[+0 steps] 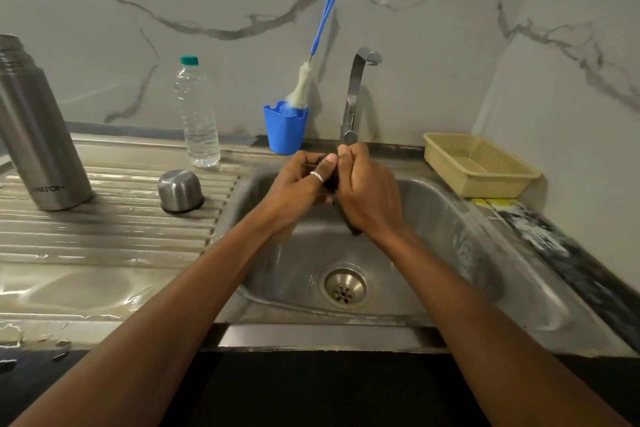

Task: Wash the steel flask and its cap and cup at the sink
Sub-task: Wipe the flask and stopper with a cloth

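Note:
The tall steel flask stands upright and uncapped on the draining board at the left. Its steel cup rests upside down on the ribs to the right of it. Over the back of the sink basin, under the tap, my left hand and my right hand press together around a small dark object, apparently the flask's cap, mostly hidden by my fingers. A dark corner, like a scrub pad, pokes out beneath my right palm.
A steel tap rises behind my hands; no stream shows. A blue holder with a bottle brush and a plastic water bottle stand at the back. A beige basket sits at the right. The drain lies below.

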`<act>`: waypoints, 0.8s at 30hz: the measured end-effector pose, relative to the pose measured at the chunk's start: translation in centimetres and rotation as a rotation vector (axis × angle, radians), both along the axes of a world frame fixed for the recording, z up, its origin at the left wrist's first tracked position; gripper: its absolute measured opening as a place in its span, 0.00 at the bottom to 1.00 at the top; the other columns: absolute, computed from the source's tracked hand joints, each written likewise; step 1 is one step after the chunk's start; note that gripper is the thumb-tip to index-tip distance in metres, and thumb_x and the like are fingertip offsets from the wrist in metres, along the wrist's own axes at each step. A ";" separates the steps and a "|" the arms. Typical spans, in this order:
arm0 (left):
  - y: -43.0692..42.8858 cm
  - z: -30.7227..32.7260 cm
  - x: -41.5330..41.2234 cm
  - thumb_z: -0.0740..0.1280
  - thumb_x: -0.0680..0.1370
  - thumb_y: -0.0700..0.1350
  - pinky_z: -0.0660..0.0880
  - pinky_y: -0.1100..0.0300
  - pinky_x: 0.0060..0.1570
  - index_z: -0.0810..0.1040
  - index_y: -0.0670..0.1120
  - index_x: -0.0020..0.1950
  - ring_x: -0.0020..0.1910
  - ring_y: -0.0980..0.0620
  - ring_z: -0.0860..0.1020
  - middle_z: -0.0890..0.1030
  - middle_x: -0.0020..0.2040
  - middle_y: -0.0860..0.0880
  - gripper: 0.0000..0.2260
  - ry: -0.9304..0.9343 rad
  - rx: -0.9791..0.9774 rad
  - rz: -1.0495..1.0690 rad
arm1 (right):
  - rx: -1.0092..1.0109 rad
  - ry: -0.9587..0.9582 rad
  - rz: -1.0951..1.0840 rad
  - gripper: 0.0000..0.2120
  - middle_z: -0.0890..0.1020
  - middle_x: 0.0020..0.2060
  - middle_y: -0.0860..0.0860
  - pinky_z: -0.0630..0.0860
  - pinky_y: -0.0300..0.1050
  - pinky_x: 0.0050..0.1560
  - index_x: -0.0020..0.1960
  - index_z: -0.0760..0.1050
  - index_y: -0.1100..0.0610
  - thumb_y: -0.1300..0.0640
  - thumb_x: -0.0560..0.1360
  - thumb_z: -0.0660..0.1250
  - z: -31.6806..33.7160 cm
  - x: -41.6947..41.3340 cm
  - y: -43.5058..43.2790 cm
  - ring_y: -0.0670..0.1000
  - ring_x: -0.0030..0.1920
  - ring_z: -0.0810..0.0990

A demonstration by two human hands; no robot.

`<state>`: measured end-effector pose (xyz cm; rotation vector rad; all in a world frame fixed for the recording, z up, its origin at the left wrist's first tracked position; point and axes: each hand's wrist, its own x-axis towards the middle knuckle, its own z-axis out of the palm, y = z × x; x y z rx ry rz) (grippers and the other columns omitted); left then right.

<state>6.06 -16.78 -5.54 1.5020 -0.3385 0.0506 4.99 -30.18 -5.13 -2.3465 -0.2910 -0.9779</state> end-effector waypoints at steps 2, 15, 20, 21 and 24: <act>0.6 -0.2 0.0 0.67 0.82 0.52 0.82 0.57 0.50 0.75 0.45 0.61 0.53 0.49 0.83 0.82 0.56 0.45 0.13 -0.128 0.116 0.018 | 0.210 0.241 0.035 0.19 0.82 0.41 0.52 0.77 0.54 0.45 0.51 0.74 0.56 0.45 0.86 0.50 0.4 0.8 0.1 0.55 0.43 0.81; 1.9 -0.4 -0.2 0.69 0.80 0.54 0.81 0.54 0.56 0.78 0.48 0.66 0.57 0.50 0.83 0.84 0.57 0.47 0.17 -0.137 0.246 -0.137 | 0.231 0.345 0.106 0.21 0.82 0.40 0.51 0.77 0.51 0.45 0.50 0.75 0.56 0.44 0.86 0.50 0.7 -0.3 -0.7 0.51 0.42 0.80; 2.5 -0.6 0.1 0.72 0.74 0.60 0.77 0.51 0.65 0.69 0.53 0.77 0.62 0.58 0.79 0.81 0.65 0.53 0.33 -0.261 0.563 -0.052 | 0.442 0.701 0.114 0.27 0.84 0.43 0.57 0.78 0.49 0.46 0.52 0.80 0.58 0.42 0.86 0.49 0.8 -0.4 -1.1 0.52 0.43 0.81; 2.4 -0.4 0.0 0.71 0.74 0.61 0.78 0.51 0.64 0.69 0.53 0.78 0.62 0.57 0.80 0.81 0.64 0.53 0.34 -0.215 0.508 -0.073 | 0.355 0.564 0.067 0.27 0.84 0.43 0.55 0.78 0.51 0.48 0.51 0.79 0.57 0.41 0.85 0.48 0.5 -0.4 -1.1 0.52 0.44 0.81; 2.2 -0.2 -0.1 0.70 0.78 0.58 0.79 0.48 0.62 0.75 0.54 0.73 0.60 0.54 0.82 0.83 0.61 0.52 0.24 -0.119 0.338 -0.162 | 0.071 0.216 0.058 0.21 0.81 0.38 0.50 0.77 0.51 0.43 0.49 0.73 0.54 0.42 0.86 0.49 0.3 -0.7 -1.0 0.50 0.40 0.80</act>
